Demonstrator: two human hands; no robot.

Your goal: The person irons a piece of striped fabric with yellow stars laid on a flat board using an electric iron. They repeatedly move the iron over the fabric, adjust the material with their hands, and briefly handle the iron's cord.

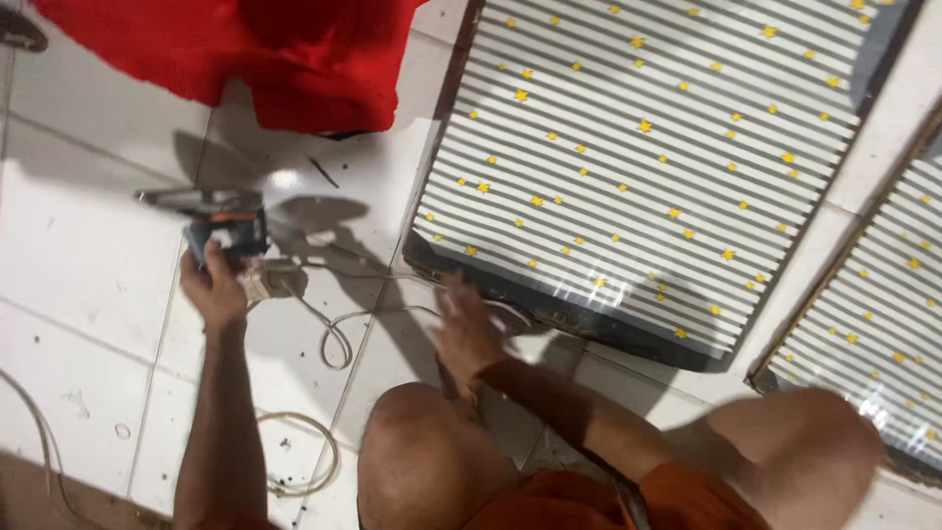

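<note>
I can make out no package, label, sign or screen anywhere in my view. The nearest candidates are the striped panels with yellow stars lying on the floor, and they are flat boards with a patterned face, carrying no tag or wrapper that I can see.

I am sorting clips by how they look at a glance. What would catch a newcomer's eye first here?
First the big striped panel dotted with yellow stars, lying on the white tiled floor at upper right, with a second like it at the right edge. Next the red cloth at the top left. Below it the left hand grips a power tool with a pale cord trailing, while the right hand is at the panel's near edge.
</note>
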